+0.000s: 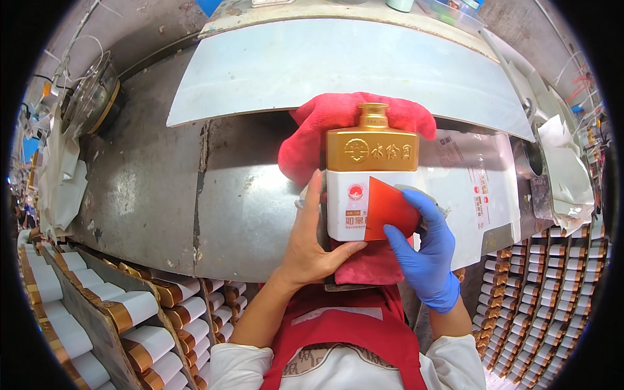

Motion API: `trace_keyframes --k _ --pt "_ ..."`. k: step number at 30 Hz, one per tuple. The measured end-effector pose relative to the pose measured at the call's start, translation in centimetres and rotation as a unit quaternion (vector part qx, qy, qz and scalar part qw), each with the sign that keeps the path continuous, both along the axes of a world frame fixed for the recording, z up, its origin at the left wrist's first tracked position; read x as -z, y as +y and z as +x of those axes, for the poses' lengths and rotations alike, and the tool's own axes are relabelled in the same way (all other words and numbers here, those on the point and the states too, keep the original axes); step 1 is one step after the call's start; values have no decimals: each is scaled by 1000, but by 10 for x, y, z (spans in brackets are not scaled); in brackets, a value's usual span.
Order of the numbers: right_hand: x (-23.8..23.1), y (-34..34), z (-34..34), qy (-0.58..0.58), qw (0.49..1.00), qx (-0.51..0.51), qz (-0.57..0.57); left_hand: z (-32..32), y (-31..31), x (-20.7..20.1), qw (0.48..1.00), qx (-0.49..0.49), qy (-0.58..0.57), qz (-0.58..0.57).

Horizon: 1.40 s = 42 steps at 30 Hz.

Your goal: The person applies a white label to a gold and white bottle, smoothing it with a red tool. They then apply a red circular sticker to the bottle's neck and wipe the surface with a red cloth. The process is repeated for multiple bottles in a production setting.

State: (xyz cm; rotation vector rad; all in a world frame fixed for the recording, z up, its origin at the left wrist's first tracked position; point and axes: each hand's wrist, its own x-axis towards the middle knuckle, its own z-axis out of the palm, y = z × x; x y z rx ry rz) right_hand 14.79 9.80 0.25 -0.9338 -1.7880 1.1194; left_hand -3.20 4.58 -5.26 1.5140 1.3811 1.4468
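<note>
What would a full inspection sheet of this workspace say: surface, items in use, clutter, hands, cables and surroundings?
Surface: grey metal table, worn and seamed; pale panel across its far side.
Job's things: gold-and-white bottle on a pink-red towel; red-orange flat piece over its white front.
Clutter: printed sheets right of the bottle; metal bowl at far left.
Hands: bare left hand along the bottle's left side; blue-gloved right hand touching the flat piece; firmness of either hold unclear.
Cables: thin cables at upper left.
Surroundings: rows of similar gold-and-white containers at lower left and right.
</note>
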Motion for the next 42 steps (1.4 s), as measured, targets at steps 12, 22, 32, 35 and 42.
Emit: trace_keyframes --k 12,22,32,35,42 --pt "-2 -1 -4 -47 998 27 26 2 0 3 1000 -15 13 12" --pt "-24 8 15 1 977 209 42 -1 -1 -3 1000 8 -13 2" --pt "3 -8 -6 -171 954 218 110 3 7 -4 994 -1 -109 -30" --pt "17 2 13 -199 926 280 157 0 6 -1 996 5 -81 -29" --pt "-12 28 -19 -153 902 -21 403 -10 2 7 977 9 -204 -53"
